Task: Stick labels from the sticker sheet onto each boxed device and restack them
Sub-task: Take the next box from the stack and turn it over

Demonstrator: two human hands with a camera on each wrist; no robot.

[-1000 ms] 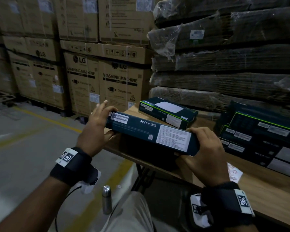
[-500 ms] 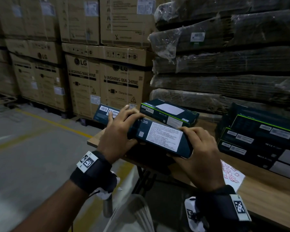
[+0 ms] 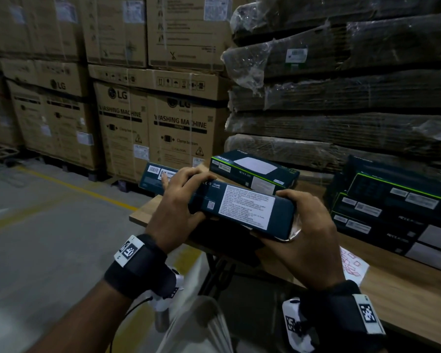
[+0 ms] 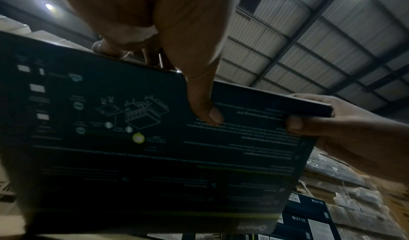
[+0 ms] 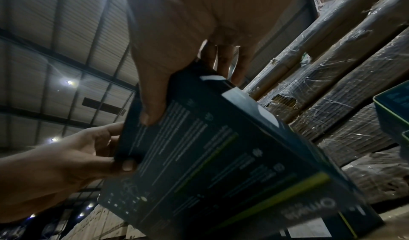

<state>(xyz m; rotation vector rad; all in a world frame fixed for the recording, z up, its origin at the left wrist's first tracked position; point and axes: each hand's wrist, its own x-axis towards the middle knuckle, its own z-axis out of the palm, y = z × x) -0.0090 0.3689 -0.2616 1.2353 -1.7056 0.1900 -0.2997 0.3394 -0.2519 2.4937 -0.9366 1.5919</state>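
Above the near edge of the wooden table (image 3: 405,289), a dark boxed device (image 3: 242,207) is being held in the air by both hands, its narrow side with a white printed panel facing up toward the head camera. The left hand (image 3: 178,200) is gripping the box partway along its length, fingers curling over the top edge and thumb pressing on the broad printed face underneath, as the left wrist view shows. The right hand (image 3: 308,233) is clasping the box's right end, fingers wrapping over the top and thumb bearing on the underside.

On the table behind the held box, another boxed device (image 3: 255,169) is lying flat, and a further one (image 3: 155,173) is showing just left of the left hand, though what it is resting on cannot be told. At the table's right end, a stack of boxes (image 3: 392,212) is sitting with side labels facing forward. Just in front of that stack, beside the right wrist, the sticker sheet (image 3: 351,266) is lying flat on the table, partly hidden by the hand.

Beyond the table, large brown cartons (image 3: 143,118) are standing on the floor, and plastic-wrapped bundles (image 3: 341,98) are piling up behind the table's right part.
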